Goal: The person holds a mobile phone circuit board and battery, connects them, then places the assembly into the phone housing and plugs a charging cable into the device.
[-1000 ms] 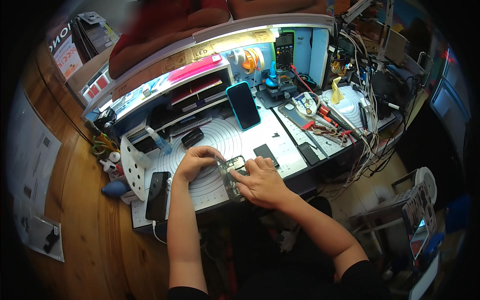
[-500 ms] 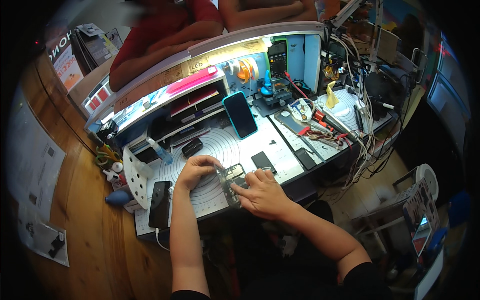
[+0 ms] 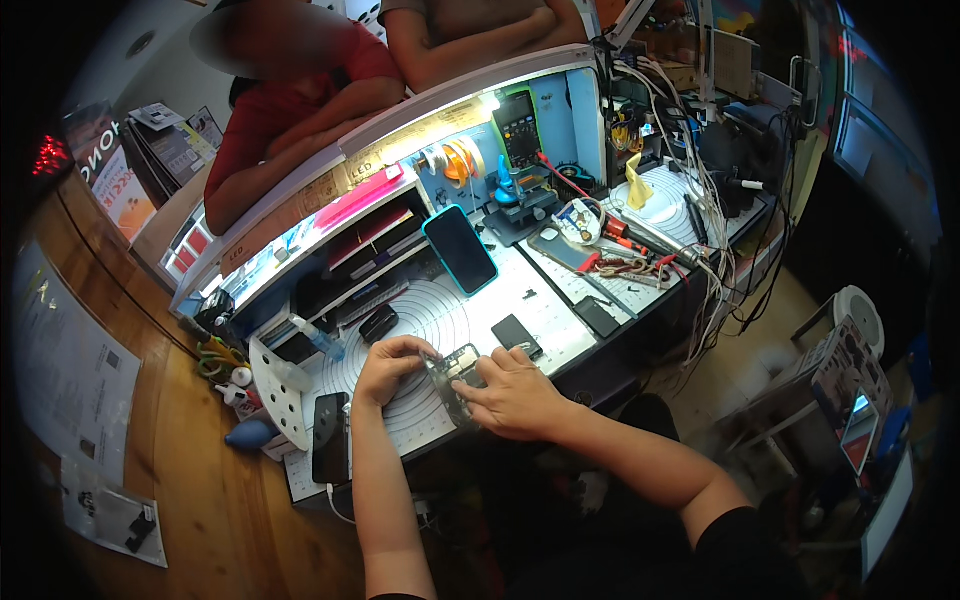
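An opened phone (image 3: 462, 365) with exposed innards is between my hands at the front of the bench. My left hand (image 3: 390, 372) pinches its upper left edge. My right hand (image 3: 513, 393) grips it from the right, fingers bent, one fingertip on the inside. A dark rectangular phone or part (image 3: 515, 336) lies just beyond my right hand on the mat (image 3: 550, 300). Left of my left wrist a black phone (image 3: 330, 440) lies with a white cable plugged in. A phone in a turquoise case (image 3: 459, 250) stands tilted behind.
Two people (image 3: 290, 120) lean with folded arms behind the bench ledge. A shelf unit, multimeter (image 3: 519, 130), blue microscope-like stand or fixture (image 3: 510, 195), tools (image 3: 610, 240) and tangled cables fill the back and right. A white holed holder (image 3: 278, 390) stands left, a stool (image 3: 860, 310) right.
The view has tilted and shifted, so the bench sits differently in the picture. Both my hands stay on the opened phone, with only slight finger movement.
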A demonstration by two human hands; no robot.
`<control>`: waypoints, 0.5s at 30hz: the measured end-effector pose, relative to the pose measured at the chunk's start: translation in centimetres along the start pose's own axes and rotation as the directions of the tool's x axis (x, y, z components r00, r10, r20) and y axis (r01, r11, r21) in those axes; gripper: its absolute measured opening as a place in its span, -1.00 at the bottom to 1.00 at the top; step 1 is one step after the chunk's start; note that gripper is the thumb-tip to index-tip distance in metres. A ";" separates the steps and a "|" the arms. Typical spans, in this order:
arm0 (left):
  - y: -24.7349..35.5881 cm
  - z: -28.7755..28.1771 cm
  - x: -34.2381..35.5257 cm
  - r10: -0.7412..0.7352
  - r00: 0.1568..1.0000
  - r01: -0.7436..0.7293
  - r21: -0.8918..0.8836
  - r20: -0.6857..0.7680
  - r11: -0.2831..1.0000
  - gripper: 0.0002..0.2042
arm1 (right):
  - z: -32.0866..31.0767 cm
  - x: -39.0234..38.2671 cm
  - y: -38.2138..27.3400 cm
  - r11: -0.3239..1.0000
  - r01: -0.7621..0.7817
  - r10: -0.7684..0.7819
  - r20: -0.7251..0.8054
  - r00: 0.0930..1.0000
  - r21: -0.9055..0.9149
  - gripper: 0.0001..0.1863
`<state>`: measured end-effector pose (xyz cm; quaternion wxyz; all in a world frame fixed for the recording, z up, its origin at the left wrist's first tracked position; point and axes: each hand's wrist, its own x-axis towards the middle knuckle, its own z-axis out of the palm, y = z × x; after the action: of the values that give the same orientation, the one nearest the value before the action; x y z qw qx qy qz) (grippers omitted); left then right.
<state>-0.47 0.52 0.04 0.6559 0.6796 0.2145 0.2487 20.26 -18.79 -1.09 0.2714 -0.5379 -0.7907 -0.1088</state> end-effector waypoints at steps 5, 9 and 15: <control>-0.1 0.0 0.0 -0.018 1.000 0.018 0.012 -0.011 1.000 -0.75 | -1.0 -1.0 -0.7 0.999 -0.016 0.016 -0.005 1.000 0.051 -0.57; 0.0 0.1 -0.1 -0.021 1.000 0.021 0.017 -0.017 1.000 -0.74 | -1.2 -1.1 -0.7 0.998 -0.024 0.025 -0.007 1.000 0.060 -0.57; 0.1 0.3 0.1 -0.007 1.000 0.007 0.011 -0.004 1.000 -0.79 | -0.1 -0.1 0.1 1.000 -0.021 0.022 -0.039 0.999 0.023 -0.56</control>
<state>-0.22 0.34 0.17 0.6525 0.6820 0.2196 0.2468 20.43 -18.92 -1.04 0.2940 -0.5410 -0.7806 -0.1073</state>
